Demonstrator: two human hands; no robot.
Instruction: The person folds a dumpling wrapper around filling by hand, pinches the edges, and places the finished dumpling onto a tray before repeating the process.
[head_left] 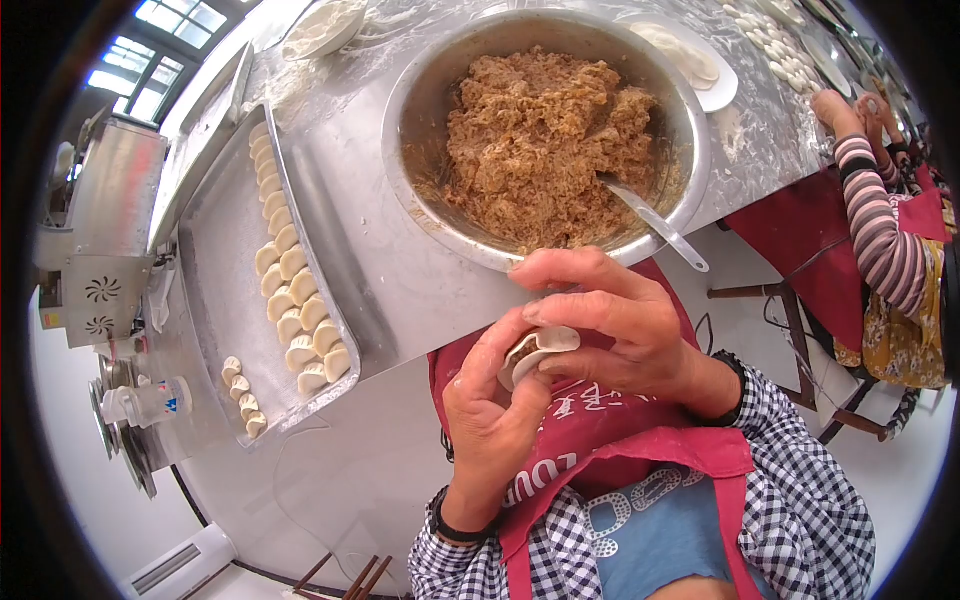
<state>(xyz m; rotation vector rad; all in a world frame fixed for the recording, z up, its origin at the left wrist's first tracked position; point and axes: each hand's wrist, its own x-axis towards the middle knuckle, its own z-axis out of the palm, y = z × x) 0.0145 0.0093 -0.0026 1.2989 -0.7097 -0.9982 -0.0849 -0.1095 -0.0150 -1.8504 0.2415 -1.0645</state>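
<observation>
Between both hands, in front of the red apron, is a partly folded dumpling (540,352) with brown filling showing at its opening. My left hand (495,400) cups it from the left, thumb and fingers closed around it. From the other side, my right hand (620,325) pinches the edge of the wrapper with thumb and fingers. Just beyond the hands stands a large metal bowl (400,150) of brown minced filling (545,140). A metal spoon (655,222) is stuck in the filling, its handle resting over the near rim.
To the left lies a metal tray (225,260) with rows of folded dumplings (300,290). A white plate of wrappers (715,85) sits behind the bowl. Another person's hand (835,112) is at the right, near small dough pieces (775,45). A wooden stool (790,330) stands below.
</observation>
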